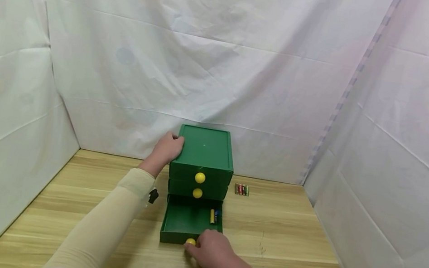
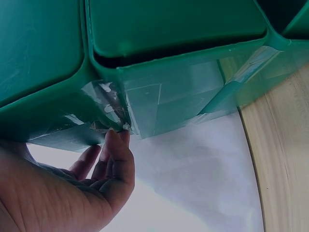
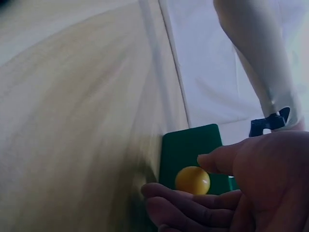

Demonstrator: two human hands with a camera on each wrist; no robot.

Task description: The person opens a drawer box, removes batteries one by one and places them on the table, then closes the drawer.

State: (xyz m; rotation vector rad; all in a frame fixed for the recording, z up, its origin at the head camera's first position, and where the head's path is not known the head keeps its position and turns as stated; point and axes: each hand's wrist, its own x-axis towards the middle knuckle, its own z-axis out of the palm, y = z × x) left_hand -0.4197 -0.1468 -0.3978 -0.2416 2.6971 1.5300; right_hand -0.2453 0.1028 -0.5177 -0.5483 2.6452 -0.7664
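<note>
Pale cloth (image 1: 205, 82) backs the table (image 1: 96, 186); right hand (image 1: 216, 254) pinches the drawer (image 1: 182, 219) by its yellow knob (image 3: 191, 181), batteries (image 1: 212, 216) lying beyond; left hand (image 1: 168, 147) holds the cabinet (image 1: 206, 149) behind; jerking might roll the batteries, or slide a loosely held cabinet

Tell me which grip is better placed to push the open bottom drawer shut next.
Probably the right: the right grip is at the yellow knob of that drawer, thumb and fingers around it. The left grip touches the cabinet near its top left edge, farther from the drawer.
</note>
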